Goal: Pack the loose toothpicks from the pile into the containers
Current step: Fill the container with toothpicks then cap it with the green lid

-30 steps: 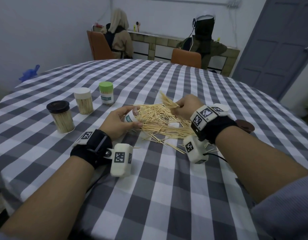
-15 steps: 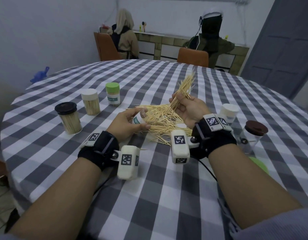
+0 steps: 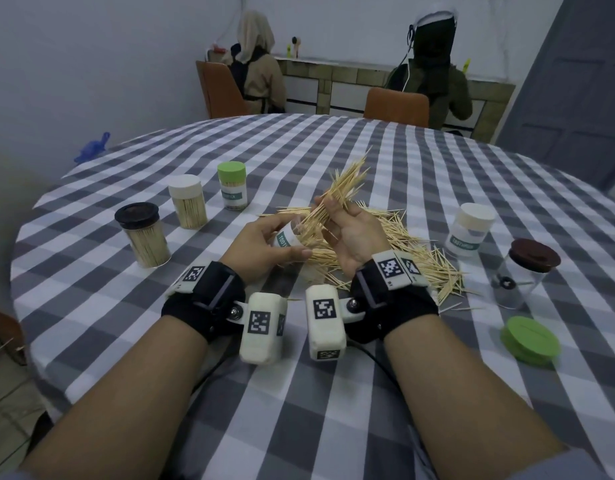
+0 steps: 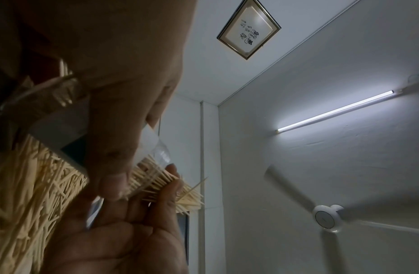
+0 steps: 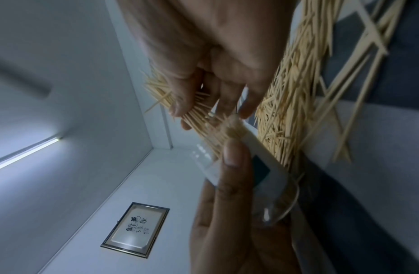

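Over toothpick pile [image 3: 403,251]: bundle going into tilted container.
L hand [image 3: 264,247] grips clear labelled container [image 3: 288,237]; R hand [image 3: 347,237] pinches toothpick bundle [image 3: 340,188], lower ends at container mouth.

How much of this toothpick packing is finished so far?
Three capped containers at the far left look full. The left hand grips an open container while the right hand feeds in a bundle. A large pile remains, and two containers at the right look empty.
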